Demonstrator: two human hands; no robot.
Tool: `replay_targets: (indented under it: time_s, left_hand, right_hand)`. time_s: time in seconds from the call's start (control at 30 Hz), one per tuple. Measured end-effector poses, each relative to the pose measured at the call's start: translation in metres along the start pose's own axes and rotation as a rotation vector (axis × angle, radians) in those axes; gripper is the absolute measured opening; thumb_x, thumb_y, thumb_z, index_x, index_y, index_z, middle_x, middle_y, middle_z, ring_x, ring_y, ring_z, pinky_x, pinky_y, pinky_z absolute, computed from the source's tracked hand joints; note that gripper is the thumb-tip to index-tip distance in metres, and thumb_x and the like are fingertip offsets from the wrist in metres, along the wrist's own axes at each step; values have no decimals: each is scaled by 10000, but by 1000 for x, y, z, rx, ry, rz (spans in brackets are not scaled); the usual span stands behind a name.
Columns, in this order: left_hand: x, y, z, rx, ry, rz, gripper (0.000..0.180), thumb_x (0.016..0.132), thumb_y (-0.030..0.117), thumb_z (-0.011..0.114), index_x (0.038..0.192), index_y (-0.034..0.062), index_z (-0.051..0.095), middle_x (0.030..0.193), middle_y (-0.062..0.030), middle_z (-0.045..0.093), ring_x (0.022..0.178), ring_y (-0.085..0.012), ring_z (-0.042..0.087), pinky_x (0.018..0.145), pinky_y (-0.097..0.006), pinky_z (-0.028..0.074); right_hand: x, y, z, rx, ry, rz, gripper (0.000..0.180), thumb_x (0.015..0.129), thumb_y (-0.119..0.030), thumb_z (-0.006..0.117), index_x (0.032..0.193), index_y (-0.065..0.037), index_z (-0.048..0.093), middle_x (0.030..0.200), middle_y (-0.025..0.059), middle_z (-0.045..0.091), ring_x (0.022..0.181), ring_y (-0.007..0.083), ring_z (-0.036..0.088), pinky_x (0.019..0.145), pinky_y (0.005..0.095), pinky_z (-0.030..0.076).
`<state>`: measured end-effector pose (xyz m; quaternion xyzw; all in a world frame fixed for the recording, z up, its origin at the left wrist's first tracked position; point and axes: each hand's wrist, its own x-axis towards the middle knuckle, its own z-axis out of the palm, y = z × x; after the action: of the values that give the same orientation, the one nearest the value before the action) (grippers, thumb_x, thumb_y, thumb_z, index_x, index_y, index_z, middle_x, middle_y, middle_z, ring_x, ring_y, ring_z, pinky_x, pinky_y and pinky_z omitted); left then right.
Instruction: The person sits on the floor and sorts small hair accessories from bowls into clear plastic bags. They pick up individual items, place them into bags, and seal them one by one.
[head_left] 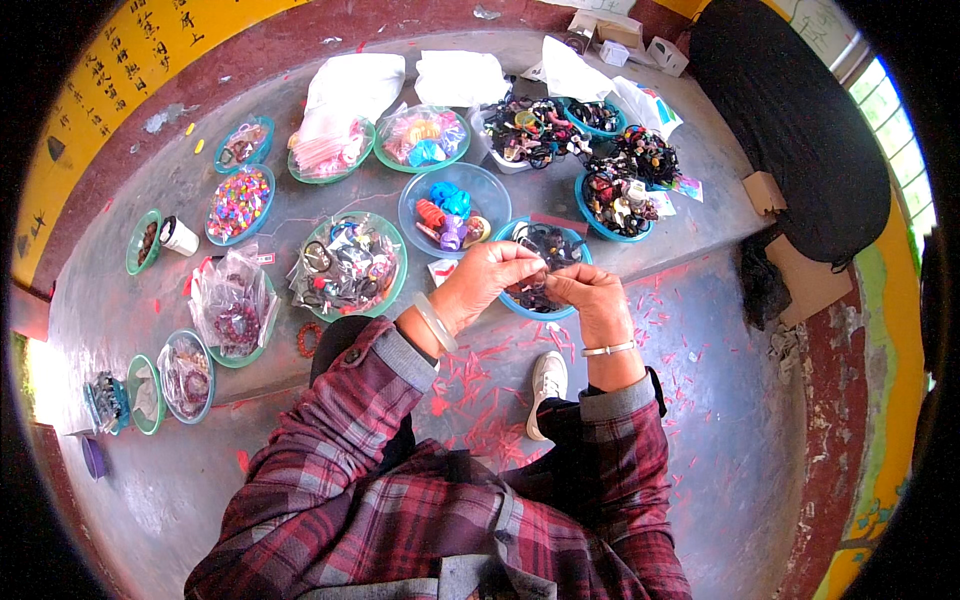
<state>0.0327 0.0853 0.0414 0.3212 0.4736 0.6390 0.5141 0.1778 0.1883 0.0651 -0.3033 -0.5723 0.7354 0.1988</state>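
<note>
My left hand (487, 282) and my right hand (592, 297) meet over a blue bowl (513, 232) of dark hair bands. Fingers of both hands pinch a small dark band (546, 272) between them, just above the bowl's near rim. A pale bangle sits on my left wrist and a thin bracelet on my right. Both sleeves are red plaid.
Several bowls of hair ties, clips and beads lie on the grey concrete ledge (120, 300): a clear bowl (453, 208), a green bowl (350, 265), a bead bowl (240, 203). White bags (458, 76) sit at the back. A white shoe (546, 385) rests on the lower step among pink scraps.
</note>
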Motion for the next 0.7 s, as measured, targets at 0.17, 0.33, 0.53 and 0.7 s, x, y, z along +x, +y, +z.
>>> replay_targets:
  time_s: [0.17, 0.33, 0.53, 0.7]
  left_hand:
    - [1, -4, 0, -43, -17, 16, 212, 848, 192, 566, 930, 2, 611, 858, -56, 633, 767, -105, 585, 715, -239, 460]
    - [1, -5, 0, -52, -24, 7, 201, 847, 174, 567, 934, -3, 611, 861, -54, 633, 771, -103, 583, 719, -237, 460]
    - [0, -2, 2, -119, -50, -4, 200, 847, 158, 564, 935, -15, 612, 871, -65, 635, 790, -112, 587, 729, -242, 461]
    - [1, -5, 0, -102, -32, -13, 193, 846, 150, 562, 924, -18, 617, 857, -67, 638, 781, -116, 591, 728, -242, 460]
  right_hand:
    - [0, 0, 1, -11, 11, 1, 71, 735, -67, 672, 738, -15, 624, 679, 26, 613, 593, 87, 540, 567, 207, 421]
    - [1, 0, 0, 22, -3, 5, 75, 732, -65, 675, 728, -21, 615, 663, 24, 605, 582, 92, 536, 554, 209, 419]
    - [0, -1, 1, 27, -13, 6, 70, 736, -61, 668, 720, -31, 608, 659, 22, 599, 578, 94, 533, 551, 209, 417]
    - [2, 1, -2, 36, -49, 7, 82, 746, -88, 666, 729, -29, 611, 669, 18, 598, 587, 87, 523, 557, 208, 406]
